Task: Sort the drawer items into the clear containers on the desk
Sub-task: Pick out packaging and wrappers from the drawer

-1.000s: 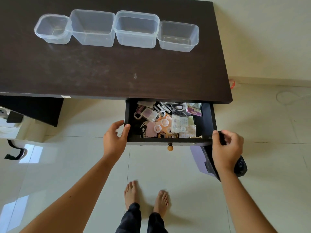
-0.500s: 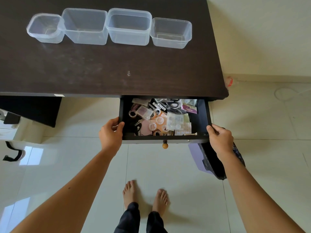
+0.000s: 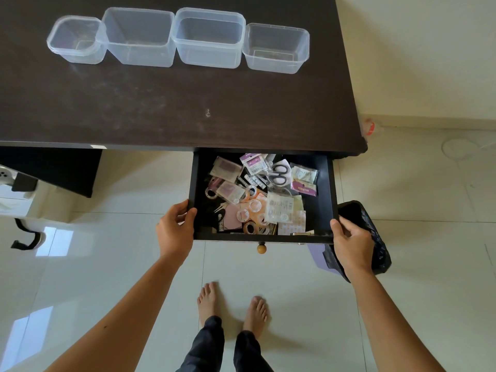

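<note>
A black drawer (image 3: 326, 189) stands pulled out from under the dark desk (image 3: 166, 108). It is full of small items: black scissors (image 3: 279, 174), tape rolls (image 3: 252, 208), plastic packets (image 3: 280, 210) and sachets. My left hand (image 3: 174, 232) grips the drawer's front left corner. My right hand (image 3: 351, 245) grips its front right corner. Several clear containers stand in a row at the back of the desk: a small one (image 3: 76, 40), two larger ones (image 3: 139, 36) (image 3: 209, 36) and a shallower one (image 3: 276, 48). All look empty.
A bin lined with a black bag (image 3: 370, 237) stands on the tiled floor just right of the drawer, behind my right hand. A round wooden knob (image 3: 261, 248) sticks out of the drawer front. My bare feet (image 3: 233, 307) are below the drawer.
Both hands have settled on the drawer's front corners; my right hand moved from the bin bag onto the corner. The drawer is pulled out further, showing more of its contents.
</note>
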